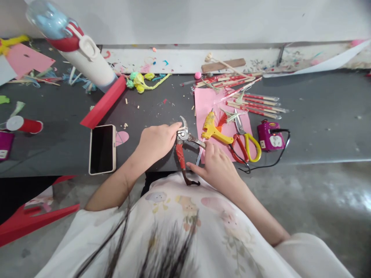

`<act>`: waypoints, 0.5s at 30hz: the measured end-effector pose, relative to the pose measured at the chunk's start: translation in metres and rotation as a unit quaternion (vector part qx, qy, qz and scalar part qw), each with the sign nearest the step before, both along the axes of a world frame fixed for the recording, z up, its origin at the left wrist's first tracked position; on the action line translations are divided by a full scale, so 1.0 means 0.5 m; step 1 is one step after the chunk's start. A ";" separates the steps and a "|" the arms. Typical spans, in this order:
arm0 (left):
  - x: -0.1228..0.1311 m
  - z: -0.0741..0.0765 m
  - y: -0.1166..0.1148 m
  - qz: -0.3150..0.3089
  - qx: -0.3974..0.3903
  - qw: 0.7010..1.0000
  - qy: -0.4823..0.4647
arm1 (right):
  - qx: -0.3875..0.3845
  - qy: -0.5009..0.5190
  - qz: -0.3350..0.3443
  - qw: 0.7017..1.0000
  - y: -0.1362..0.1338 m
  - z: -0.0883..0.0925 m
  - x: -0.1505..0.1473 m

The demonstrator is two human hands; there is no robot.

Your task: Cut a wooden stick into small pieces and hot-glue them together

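Red-handled pruning shears [182,148] lie over the near edge of the dark table [319,116], blades pointing away from me. My left hand [156,141] is curled, its fingertips touching the shears' metal head. My right hand [216,166] is closed around one shear handle and also seems to pinch a thin clear stick [199,156]. A yellow glue gun [213,129] and yellow-and-red scissors [246,141] rest on a pink sheet [208,104] just right of my hands.
A phone [102,148] lies face up at left by a red card strip [104,102]. A white bottle with a red and blue cap [75,50] leans at the back left. Wrapped chopsticks [255,104], a purple power socket [269,136] with black cord, and craft scraps sit around.
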State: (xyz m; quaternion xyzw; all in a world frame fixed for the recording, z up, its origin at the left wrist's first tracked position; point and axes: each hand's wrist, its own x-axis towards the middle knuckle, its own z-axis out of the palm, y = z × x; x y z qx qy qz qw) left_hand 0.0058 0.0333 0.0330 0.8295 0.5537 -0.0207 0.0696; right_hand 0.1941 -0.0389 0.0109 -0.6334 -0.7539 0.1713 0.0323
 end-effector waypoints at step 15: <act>-0.040 -0.001 -0.023 0.129 -0.043 0.966 -0.218 | 0.004 0.073 -0.053 0.996 0.008 -0.020 0.005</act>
